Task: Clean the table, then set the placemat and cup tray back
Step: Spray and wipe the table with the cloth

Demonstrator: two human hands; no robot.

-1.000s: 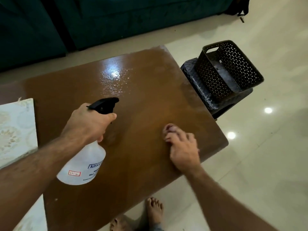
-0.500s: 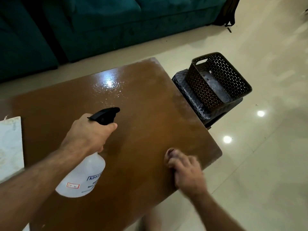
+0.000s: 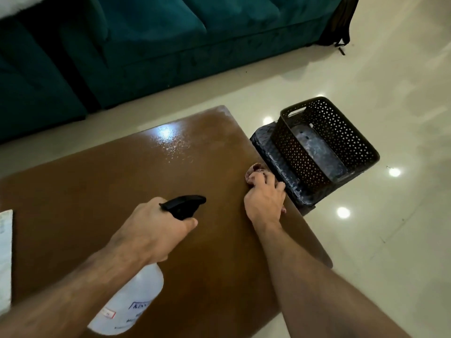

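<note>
Clearly, a brown wooden table (image 3: 102, 191) is seen from above, and every place below is given relative to it. A white spray bottle (image 3: 129, 306) with a black trigger head (image 3: 183, 207) is held above its near half by the left hand (image 3: 151, 232), whose fingers are wrapped tightly around the bottle's neck. The nozzle is pointed toward the table's far right. A reddish cloth (image 3: 255, 173) is pressed onto the tabletop at its right edge by the right hand (image 3: 266, 203), whose fingers are closed down on the cloth; only a small part of the cloth is shown beyond the fingertips. A wet, glossy patch (image 3: 175, 142) is seen on the far part of the surface. At the table's left edge, a strip of pale placemat (image 3: 5, 259) is laid on the top, cut off by the frame. Just beside the right edge, off the table, a dark perforated basket (image 3: 341, 132) is set tilted on a dark stool (image 3: 263, 140). Whether this basket is the cup tray cannot be told. Beyond the far edge, a teal sofa (image 3: 158, 45) is stood on the pale tiled floor (image 3: 390, 240).
</note>
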